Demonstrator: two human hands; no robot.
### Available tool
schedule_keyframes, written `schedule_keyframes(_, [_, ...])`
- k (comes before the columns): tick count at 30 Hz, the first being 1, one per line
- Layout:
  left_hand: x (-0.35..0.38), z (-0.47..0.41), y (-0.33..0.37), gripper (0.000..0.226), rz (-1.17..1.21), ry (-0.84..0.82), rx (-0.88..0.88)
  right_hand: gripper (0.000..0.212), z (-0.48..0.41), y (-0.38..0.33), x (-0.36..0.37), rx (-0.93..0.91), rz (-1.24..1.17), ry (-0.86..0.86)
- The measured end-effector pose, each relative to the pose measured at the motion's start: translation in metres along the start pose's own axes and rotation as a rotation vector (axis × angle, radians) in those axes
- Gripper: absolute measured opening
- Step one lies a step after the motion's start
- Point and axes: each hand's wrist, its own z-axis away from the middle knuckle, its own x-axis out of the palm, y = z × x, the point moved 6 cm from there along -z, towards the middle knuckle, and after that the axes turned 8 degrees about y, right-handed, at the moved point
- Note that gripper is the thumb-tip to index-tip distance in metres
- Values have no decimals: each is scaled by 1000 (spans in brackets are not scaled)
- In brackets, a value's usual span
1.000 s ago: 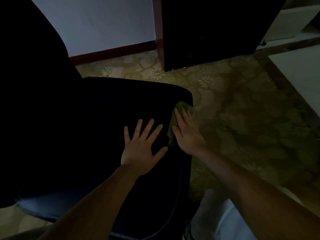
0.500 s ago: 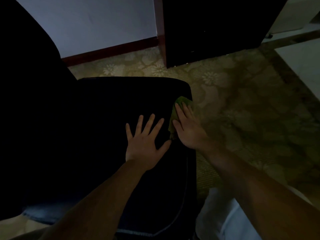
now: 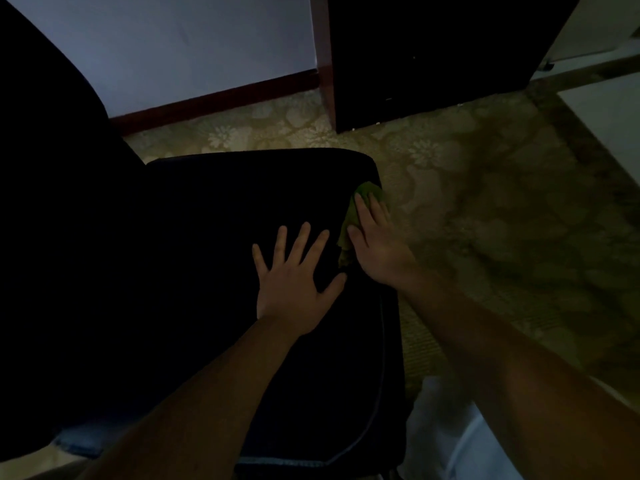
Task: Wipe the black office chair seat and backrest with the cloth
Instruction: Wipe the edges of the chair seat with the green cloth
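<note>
Wiping seems partway: the right hand presses a crumpled green cloth, straight-fingered, at the right edge of the padded black seat, the left hand lies splayed and empty beside it, and the dark backrest is probably yet to do.

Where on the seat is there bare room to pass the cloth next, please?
The seat is bare from the left hand to the backrest, and along the far edge by the carpet. Crowded at the right edge: the right hand presses the cloth there, close beside the left thumb.
</note>
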Motion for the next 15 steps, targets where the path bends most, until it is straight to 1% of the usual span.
schedule_keyframes(6, [1, 1, 0, 80, -8, -3, 7, 62, 16, 9, 2, -60, -10, -30])
schedule_keyframes(12, [1, -2, 0, 83, -1, 0, -7, 61, -9, 8, -1, 5, -9, -39])
schedule_keyframes(15, [1, -5, 0, 85, 11, -3, -26, 63, -10, 9, 1, -20, -29, -38])
